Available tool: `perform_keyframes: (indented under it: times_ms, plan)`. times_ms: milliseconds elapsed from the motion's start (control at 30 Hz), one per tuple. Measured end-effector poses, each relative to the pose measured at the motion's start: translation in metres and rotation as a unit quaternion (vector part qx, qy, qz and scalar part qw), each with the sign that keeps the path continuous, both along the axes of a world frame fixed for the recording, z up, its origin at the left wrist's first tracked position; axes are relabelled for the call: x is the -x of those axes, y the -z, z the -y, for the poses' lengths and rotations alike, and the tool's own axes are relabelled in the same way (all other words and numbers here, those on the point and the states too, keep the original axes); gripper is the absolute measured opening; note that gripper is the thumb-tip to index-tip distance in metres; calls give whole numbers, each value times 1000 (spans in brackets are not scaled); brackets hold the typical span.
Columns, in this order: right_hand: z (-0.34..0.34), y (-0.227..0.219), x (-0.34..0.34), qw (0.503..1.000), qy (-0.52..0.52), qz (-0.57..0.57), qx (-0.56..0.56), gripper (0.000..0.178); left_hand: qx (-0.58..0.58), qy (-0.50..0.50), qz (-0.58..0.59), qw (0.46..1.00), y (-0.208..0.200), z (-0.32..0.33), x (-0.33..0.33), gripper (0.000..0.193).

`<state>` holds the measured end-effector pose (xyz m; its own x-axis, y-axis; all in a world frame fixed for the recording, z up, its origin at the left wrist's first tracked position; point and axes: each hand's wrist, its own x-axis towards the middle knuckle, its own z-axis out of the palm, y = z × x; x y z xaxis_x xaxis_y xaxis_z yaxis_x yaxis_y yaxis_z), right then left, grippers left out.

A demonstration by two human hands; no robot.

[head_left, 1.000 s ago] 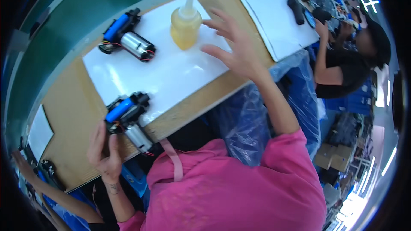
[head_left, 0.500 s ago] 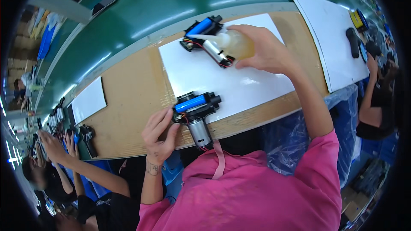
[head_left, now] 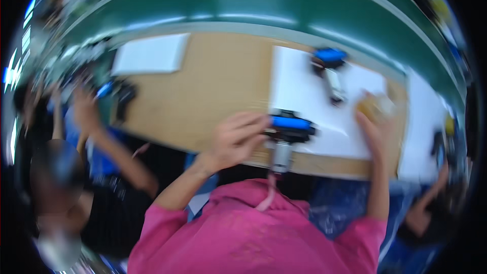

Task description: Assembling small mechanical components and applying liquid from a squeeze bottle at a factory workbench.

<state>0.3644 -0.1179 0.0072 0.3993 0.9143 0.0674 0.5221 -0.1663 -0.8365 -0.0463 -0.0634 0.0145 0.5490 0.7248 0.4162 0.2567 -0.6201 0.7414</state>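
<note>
My left hand (head_left: 237, 139) has its fingers closed on the left end of a black motor assembly (head_left: 294, 134). A blue cylinder lies across its top, and a silver motor points down toward my body. In my right hand (head_left: 374, 133) is a translucent bottle with yellowish contents (head_left: 369, 109), held over the right side of a white sheet (head_left: 297, 83). Motion smears the bottle, so its nozzle cannot be made out. Farther back on the sheet lies a second motor assembly (head_left: 332, 73), also with a blue cylinder and silver motor; neither hand touches it.
The sheet lies on a brown board (head_left: 223, 81). A smaller white sheet (head_left: 149, 55) is at the board's far left, near a dark device (head_left: 124, 99). Co-workers' arms (head_left: 109, 137) show at left, and another person (head_left: 428, 203) sits at right. A green surface (head_left: 243, 0) runs behind.
The view has swung left, so the bench appears farther right. My right hand has drawn the bottle away from the far motor assembly toward the sheet's right side. My left hand keeps its hold.
</note>
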Motion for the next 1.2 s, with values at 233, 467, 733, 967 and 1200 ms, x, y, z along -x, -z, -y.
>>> perform_keyframes:
  times_ms: [233, 467, 733, 967, 1200]
  plan:
    - [74, 17, -104, 987, -111, 60, -98, 90, 8, 63, 89, 994, 16, -10, -9, 45]
    - [239, -38, -137, 818, 362, 437, 93, 39, 70, 46, 108, 991, 21, 2, -2, 39]
    - [134, -2, 1, 933, 44, 350, 76, 37, 39, 39, 104, 993, 23, -2, -12, 37]
    - [50, 11, 104, 948, -150, 263, 97, 36, 35, 40, 107, 993, 20, -1, -7, 38]
    - [43, 18, 106, 944, -176, 247, 132, 35, 46, 42, 96, 993, 19, 0, -8, 40]
